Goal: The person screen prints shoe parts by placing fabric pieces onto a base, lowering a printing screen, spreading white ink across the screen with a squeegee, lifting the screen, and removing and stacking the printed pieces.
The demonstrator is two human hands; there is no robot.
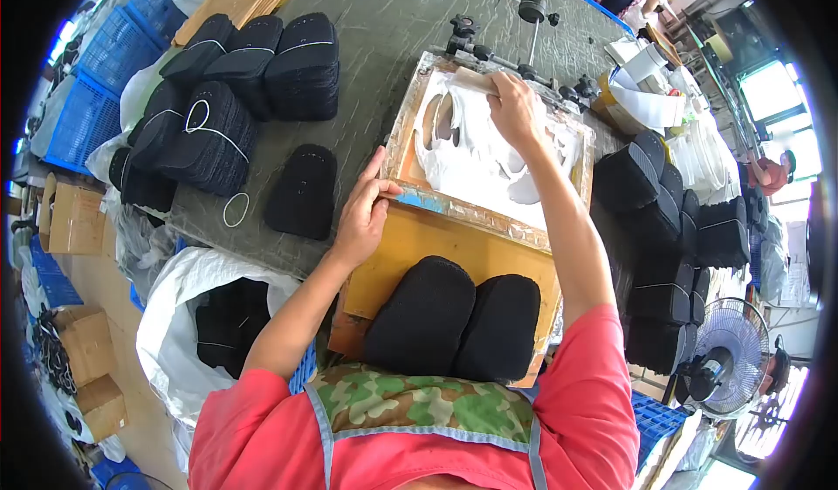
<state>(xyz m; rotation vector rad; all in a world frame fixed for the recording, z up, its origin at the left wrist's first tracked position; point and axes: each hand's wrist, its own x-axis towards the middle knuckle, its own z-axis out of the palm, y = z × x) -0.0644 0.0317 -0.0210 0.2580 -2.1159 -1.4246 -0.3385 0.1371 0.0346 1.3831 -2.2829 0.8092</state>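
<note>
A wooden-framed printing screen point(493, 213) lies hinged in front of me, with wet white ink point(463, 145) spread over its mesh. My right hand point(517, 110) is closed around the wooden squeegee point(474, 81) at the screen's far side. At the near left corner, my left hand point(362, 211) grips the frame, its index finger stretched along the side. Beneath the frame's near edge is a yellow board point(384, 259). Two rounded black fabric pieces point(422, 311) lie side by side on its near part. Left of my left hand lies a flat black piece point(302, 191).
Banded stacks of black pieces point(301, 67) stand at the left; more stacks point(659, 294) are at the right. A metal clamp point(463, 29) holds the screen's far edge. A white sack point(166, 324) hangs at the left, a fan point(729, 359) stands right, and other people are farther back.
</note>
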